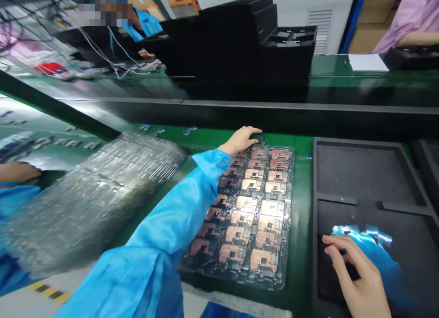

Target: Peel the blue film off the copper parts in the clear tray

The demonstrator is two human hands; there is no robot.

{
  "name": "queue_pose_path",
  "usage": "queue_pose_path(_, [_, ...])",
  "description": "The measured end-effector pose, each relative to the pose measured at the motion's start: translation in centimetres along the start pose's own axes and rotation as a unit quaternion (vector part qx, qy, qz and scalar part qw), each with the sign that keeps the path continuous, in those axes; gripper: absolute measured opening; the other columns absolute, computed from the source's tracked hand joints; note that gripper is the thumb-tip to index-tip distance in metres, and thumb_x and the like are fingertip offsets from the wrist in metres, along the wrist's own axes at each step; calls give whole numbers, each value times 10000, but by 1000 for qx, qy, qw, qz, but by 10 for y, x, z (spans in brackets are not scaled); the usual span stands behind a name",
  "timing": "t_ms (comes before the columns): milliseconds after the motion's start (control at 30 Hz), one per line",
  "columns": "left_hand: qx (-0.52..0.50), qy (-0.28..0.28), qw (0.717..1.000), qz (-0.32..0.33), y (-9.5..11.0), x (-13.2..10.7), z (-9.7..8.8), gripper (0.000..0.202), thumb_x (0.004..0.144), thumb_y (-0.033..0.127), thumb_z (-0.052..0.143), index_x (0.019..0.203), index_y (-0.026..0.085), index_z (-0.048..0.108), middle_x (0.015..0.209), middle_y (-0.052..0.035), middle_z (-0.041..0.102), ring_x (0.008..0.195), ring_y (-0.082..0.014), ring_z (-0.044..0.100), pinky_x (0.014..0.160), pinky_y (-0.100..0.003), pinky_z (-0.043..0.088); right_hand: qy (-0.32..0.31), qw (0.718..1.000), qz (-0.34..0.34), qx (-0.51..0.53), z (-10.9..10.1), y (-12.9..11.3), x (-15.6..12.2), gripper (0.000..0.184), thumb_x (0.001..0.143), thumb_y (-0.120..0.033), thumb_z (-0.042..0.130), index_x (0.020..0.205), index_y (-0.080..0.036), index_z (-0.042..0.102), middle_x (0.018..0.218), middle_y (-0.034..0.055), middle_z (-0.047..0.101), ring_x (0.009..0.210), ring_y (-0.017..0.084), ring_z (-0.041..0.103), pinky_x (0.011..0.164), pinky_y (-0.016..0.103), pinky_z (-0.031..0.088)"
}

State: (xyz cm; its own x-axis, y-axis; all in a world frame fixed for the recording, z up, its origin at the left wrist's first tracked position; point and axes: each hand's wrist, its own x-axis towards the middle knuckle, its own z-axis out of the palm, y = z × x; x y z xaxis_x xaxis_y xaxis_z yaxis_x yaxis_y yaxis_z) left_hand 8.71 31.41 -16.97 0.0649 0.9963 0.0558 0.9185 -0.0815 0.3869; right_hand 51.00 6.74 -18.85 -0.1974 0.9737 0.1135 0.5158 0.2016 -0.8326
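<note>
My left hand [241,140] reaches over the far edge of a clear plastic tray [288,217] that holds several rows of copper-coloured parts [267,224]. Its fingers are stretched out, close to a small dark part [261,139] on the green bench; I cannot tell whether they touch it. At the lower right my right hand [360,277] is over a black foam box [373,210], thumb and forefinger brought together in a pinch. Whether something tiny is between those fingertips cannot be made out. Shiny blue film pieces [377,249] lie in the box beneath and beside that hand.
A tall stack of clear trays [103,190] stands at the left, beside a co-worker's hand [20,171]. Small parts [190,130] lie along the bench's back. Beyond a dark ledge [222,105] are stacked black boxes [236,43] and other people.
</note>
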Motion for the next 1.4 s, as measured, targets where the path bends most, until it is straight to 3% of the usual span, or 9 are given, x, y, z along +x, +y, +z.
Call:
queue_pose_path(167, [-49, -34, 998, 0, -1, 31, -4, 266, 688, 182, 863, 949, 193, 812, 922, -41, 783, 910, -237, 692, 920, -352, 528, -2, 1000, -19, -5, -1, 10, -1, 223, 1064, -401, 644, 1114, -277, 823, 1157, 71, 823, 897, 231, 831, 706, 237, 685])
queue_pose_path(300, [-106, 17, 994, -27, 22, 10, -22, 116, 784, 251, 831, 815, 181, 744, 827, -40, 752, 803, -200, 683, 836, -341, 542, 21, 999, -32, 1, -3, 7, -2, 201, 1063, -363, 649, 1105, -274, 824, 1124, 68, 823, 840, 223, 826, 679, 244, 686])
queue_pose_path(400, [-201, 45, 977, -47, 64, -51, -34, 190, 928, 362, 739, 988, 181, 728, 958, -73, 804, 823, -196, 739, 788, -341, 594, 50, 997, -49, 22, -1, -17, 0, 159, 1055, -298, 660, 1081, -277, 816, 1087, 56, 819, 829, 206, 812, 683, 246, 681])
queue_pose_path(567, [-488, -2, 866, -115, 157, -182, -28, 265, 816, 340, 887, 1006, 206, 759, 946, -73, 806, 860, -238, 779, 762, -357, 647, 39, 988, -34, 147, 18, -79, 21, 322, 1056, -299, 657, 1374, -261, 698, 1181, 93, 781, 988, 218, 779, 736, 294, 681])
queue_pose_path(700, [-541, 16, 830, -133, 196, -240, -8, 246, 796, 291, 884, 1004, 212, 779, 855, -39, 778, 782, -206, 754, 718, -318, 640, 15, 968, 30, 248, 40, -98, 36, 284, 1010, -366, 717, 1257, -225, 722, 1024, 54, 770, 821, 169, 748, 659, 251, 638])
queue_pose_path(867, [-527, 100, 833, -134, 214, -264, 12, 89, 900, 303, 784, 903, 214, 790, 851, -40, 805, 784, -207, 779, 690, -286, 627, 49, 958, 52, 276, 51, -100, 26, 191, 975, -405, 736, 959, -215, 720, 812, 6, 720, 670, 148, 701, 552, 228, 578])
queue_pose_path(1033, [-506, 139, 842, -122, 229, -278, 23, 54, 895, 261, 770, 866, 224, 796, 818, -25, 813, 731, -199, 775, 693, -294, 636, 160, 955, 40, 246, 58, -104, 16, 368, 996, -498, 683, 745, -240, 607, 640, -38, 599, 535, 130, 601, 509, 246, 570])
queue_pose_path(1233, [-549, 166, 802, -165, 227, -282, 26, 131, 847, 321, 830, 871, 204, 777, 789, -34, 813, 761, -222, 807, 749, -320, 666, 70, 964, 23, 255, 52, -105, 10, 239, 979, -461, 735, 935, -226, 749, 856, 15, 738, 712, 171, 717, 646, 281, 642])
queue_pose_path(1400, [-589, 158, 771, -185, 225, -286, 23, 157, 823, 329, 858, 881, 197, 795, 799, -44, 828, 781, -235, 824, 784, -338, 682, 57, 970, -13, 234, 41, -103, 6, 265, 1062, -420, 629, 976, -236, 800, 831, 13, 728, 699, 161, 705, 659, 276, 626])
